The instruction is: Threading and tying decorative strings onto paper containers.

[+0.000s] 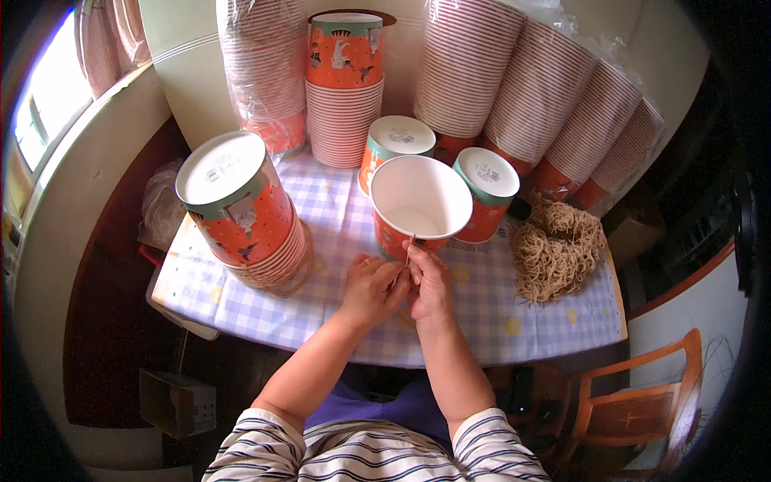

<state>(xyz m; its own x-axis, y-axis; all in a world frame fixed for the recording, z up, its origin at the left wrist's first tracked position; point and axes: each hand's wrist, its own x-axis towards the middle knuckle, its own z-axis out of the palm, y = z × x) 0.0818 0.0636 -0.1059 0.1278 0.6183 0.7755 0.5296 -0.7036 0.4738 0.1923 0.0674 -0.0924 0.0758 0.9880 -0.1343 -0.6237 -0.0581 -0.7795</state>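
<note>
An orange paper bucket with a white inside stands upright in front of me, mouth up. At its near rim, my right hand pinches a thin brown cord between thumb and fingers. My left hand is closed beside it, its fingertips meeting the right hand's; whatever they grip is hidden. Behind the bucket, two upside-down paper buckets, one on the left and one on the right, show their white bases. A heap of tan cords lies to the right.
A nested stack of upside-down buckets stands at the left, with cord loops at its lower side. Taller stacks line the back, several wrapped in clear plastic. A checked cloth covers the table. A wooden chair is at the lower right.
</note>
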